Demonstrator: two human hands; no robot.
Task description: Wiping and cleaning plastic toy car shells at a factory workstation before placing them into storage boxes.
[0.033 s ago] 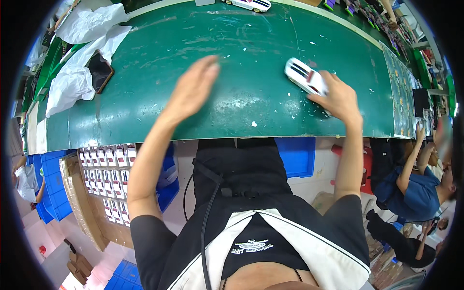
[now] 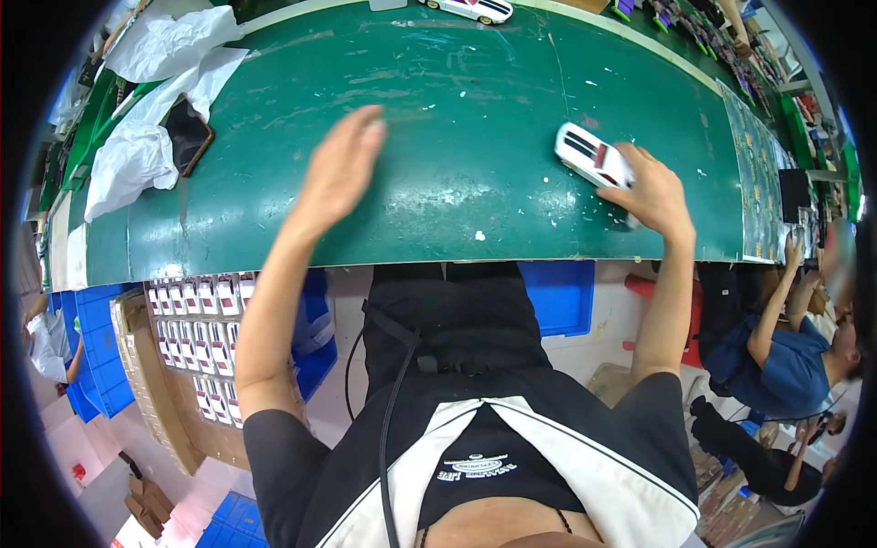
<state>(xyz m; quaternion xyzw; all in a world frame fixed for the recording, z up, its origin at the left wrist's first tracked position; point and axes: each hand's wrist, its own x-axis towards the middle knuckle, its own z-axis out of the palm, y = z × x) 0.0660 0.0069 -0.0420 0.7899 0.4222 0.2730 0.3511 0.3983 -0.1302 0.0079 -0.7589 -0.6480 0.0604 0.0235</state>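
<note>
This looks like a toy factory packing line: a long green workbench [image 2: 438, 137] carries white toy cars [image 2: 592, 155], boxed cars fill a carton [image 2: 196, 338] below, blue crates [image 2: 96, 365] stack nearby, and another worker [image 2: 776, 356] sits alongside.

I see the toy car [image 2: 592, 155] on the tabletop [image 2: 475, 110] near its right edge, under my right hand [image 2: 650, 190]. My left hand [image 2: 340, 164] hovers mid-tabletop. A phone [image 2: 187, 135] and plastic bags [image 2: 137, 160] lie by the left edge, another toy car [image 2: 472, 8] at the far edge.
</note>
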